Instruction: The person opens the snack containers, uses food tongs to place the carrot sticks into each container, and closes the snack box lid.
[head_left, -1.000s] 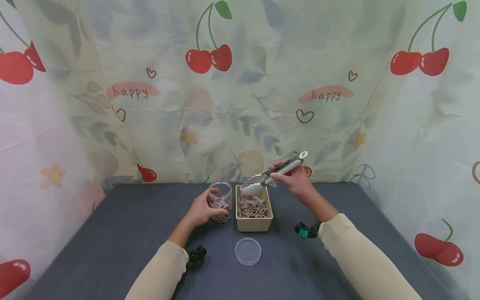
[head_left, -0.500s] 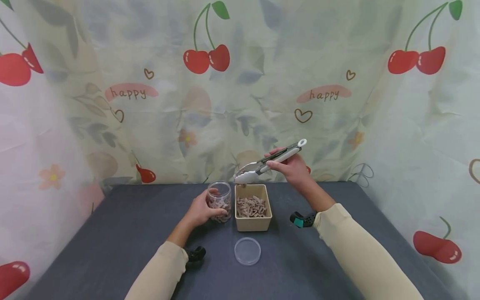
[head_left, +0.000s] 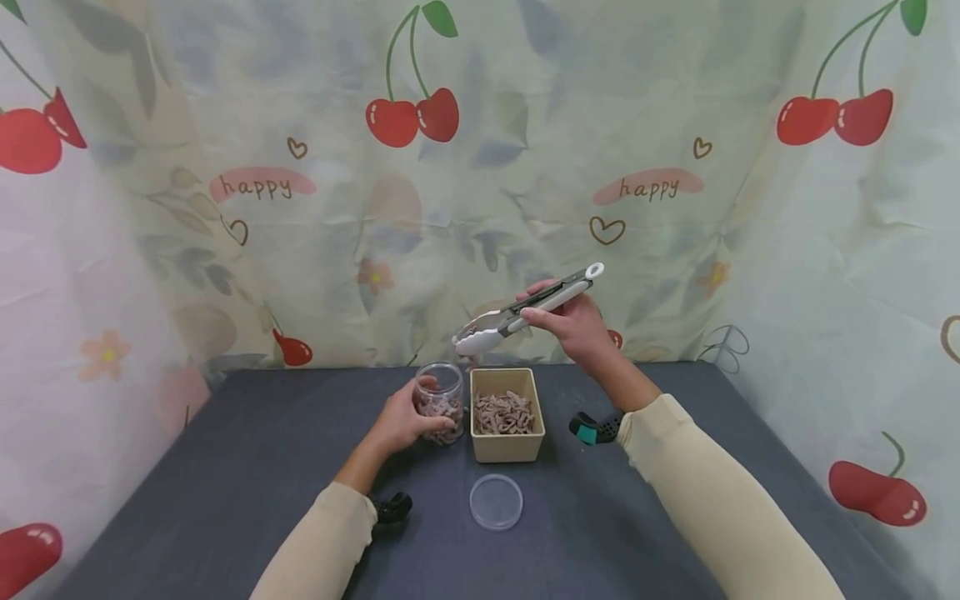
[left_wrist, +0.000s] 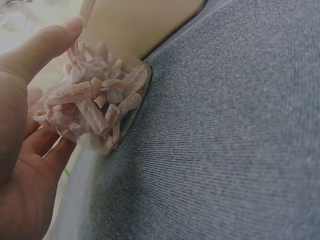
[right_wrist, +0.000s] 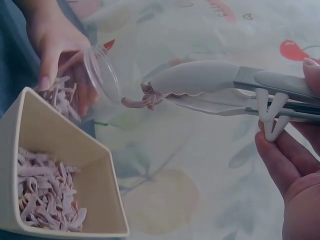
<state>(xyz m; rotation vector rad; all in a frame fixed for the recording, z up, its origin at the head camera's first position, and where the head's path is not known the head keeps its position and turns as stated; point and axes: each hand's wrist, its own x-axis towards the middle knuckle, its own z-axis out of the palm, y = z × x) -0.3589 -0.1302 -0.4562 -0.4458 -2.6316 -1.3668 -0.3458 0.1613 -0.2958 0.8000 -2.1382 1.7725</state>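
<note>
Pinkish strips (right_wrist: 144, 101) hang in tongs (right_wrist: 235, 77) above the far-left corner of the beige box (head_left: 506, 451); the right hand (head_left: 585, 329) squeezes, presumably against dropping them; just left of the box, the left hand (head_left: 402, 418) clasps a clear jar (head_left: 442, 407), likely steadying it.

- Jar (head_left: 446, 390): on the worktop (head_left: 262, 467), just left of the box (head_left: 506, 451)
- Strips (head_left: 504, 416): in the box and the jar
- Lid (head_left: 496, 502): on the worktop, before the box
- Tongs (head_left: 517, 317): in the right hand (head_left: 581, 327), raised above the box
- Curtain (head_left: 480, 192): behind the worktop
</note>
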